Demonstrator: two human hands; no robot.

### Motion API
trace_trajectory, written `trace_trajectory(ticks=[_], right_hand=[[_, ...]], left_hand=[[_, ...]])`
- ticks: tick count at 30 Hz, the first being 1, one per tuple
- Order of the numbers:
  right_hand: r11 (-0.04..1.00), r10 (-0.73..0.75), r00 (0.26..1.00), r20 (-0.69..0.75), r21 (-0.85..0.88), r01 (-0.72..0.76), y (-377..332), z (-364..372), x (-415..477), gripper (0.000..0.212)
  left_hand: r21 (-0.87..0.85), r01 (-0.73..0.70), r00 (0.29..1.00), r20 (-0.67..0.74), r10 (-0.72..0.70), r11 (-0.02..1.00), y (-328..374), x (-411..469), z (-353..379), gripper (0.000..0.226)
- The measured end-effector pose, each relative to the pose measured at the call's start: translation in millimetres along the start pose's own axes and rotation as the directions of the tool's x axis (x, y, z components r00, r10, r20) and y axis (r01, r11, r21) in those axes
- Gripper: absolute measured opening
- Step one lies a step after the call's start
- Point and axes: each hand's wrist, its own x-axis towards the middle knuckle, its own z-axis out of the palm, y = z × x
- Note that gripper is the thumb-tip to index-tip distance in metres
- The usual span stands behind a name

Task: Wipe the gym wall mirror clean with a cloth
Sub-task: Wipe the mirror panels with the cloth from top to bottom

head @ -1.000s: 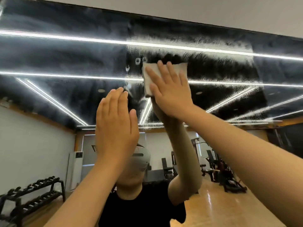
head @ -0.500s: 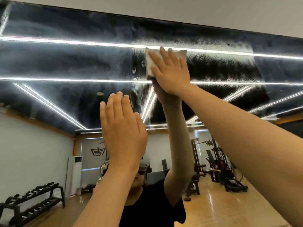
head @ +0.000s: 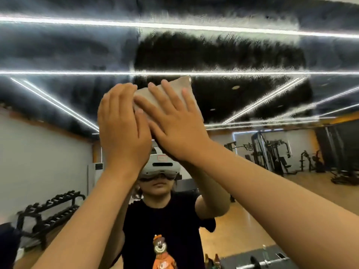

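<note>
From the head view I see my right hand (head: pixel 174 129) pressing the cloth (head: pixel 167 92) flat against the mirror (head: pixel 213 55), fingers straight and spread wide. My left hand (head: pixel 122 129) is raised just beside it, fingers straight and close together, tips at the cloth's left edge; I cannot tell whether they touch it. Hazy streaks cover the glass above. A dumbbell rack (head: pixel 50 208) shows in the reflection, low on the left.

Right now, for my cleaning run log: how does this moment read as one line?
step: wiping | right hand: flat, pressing cloth on mirror | left hand: open, at cloth's left edge | mirror: hazy streaks above cloth
</note>
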Motion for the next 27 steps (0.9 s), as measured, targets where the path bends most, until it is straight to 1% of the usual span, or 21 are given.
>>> trace_trajectory(ticks=[1,3,5,8,10,14,18,21,24,26,27], right_hand=[[1.0,-0.003,1.0,-0.007,0.007,0.003,-2,2,-11,0.055],[1.0,-0.007,1.0,0.0,0.017,0.007,-1,1,-33,0.056],[0.999,-0.013,1.0,-0.004,0.034,0.013,2,1,-47,0.057],[0.999,-0.024,1.0,0.015,0.04,0.023,23,-2,-70,0.057],[0.999,0.001,1.0,0.019,0.035,-0.001,46,-4,-86,0.055],[0.995,0.096,0.994,0.046,0.001,-0.096,112,-15,-119,0.055],[0.983,0.181,0.979,0.093,-0.041,-0.178,184,-30,-158,0.057],[0.96,0.28,0.952,0.123,-0.046,-0.276,233,-40,-187,0.055],[0.925,0.379,0.92,0.102,-0.043,-0.377,252,-42,-205,0.055],[0.895,0.445,0.893,0.061,-0.027,-0.444,244,-38,-205,0.056],[0.869,0.494,0.869,0.039,-0.016,-0.494,234,-37,-202,0.056]], left_hand=[[0.003,0.022,1.0,-0.001,-0.022,1.0,3,-7,-2,0.04],[0.005,0.116,0.993,0.018,-0.116,0.993,16,-30,-4,0.042],[0.015,0.165,0.985,0.041,-0.166,0.986,29,-57,-5,0.046],[0.032,0.156,0.983,0.091,-0.158,0.987,53,-88,3,0.051],[0.056,0.134,0.981,0.132,-0.14,0.989,65,-99,12,0.052],[0.099,0.094,0.974,0.197,-0.112,0.991,79,-116,27,0.048],[0.183,-0.014,0.975,0.219,-0.027,0.983,79,-128,33,0.047],[0.254,-0.023,0.975,0.221,-0.034,0.967,79,-129,35,0.048],[0.278,-0.016,0.977,0.21,-0.045,0.96,80,-130,38,0.049],[0.283,-0.017,0.98,0.195,-0.04,0.959,80,-131,39,0.048],[0.283,-0.021,0.981,0.189,-0.034,0.959,80,-131,39,0.048]])
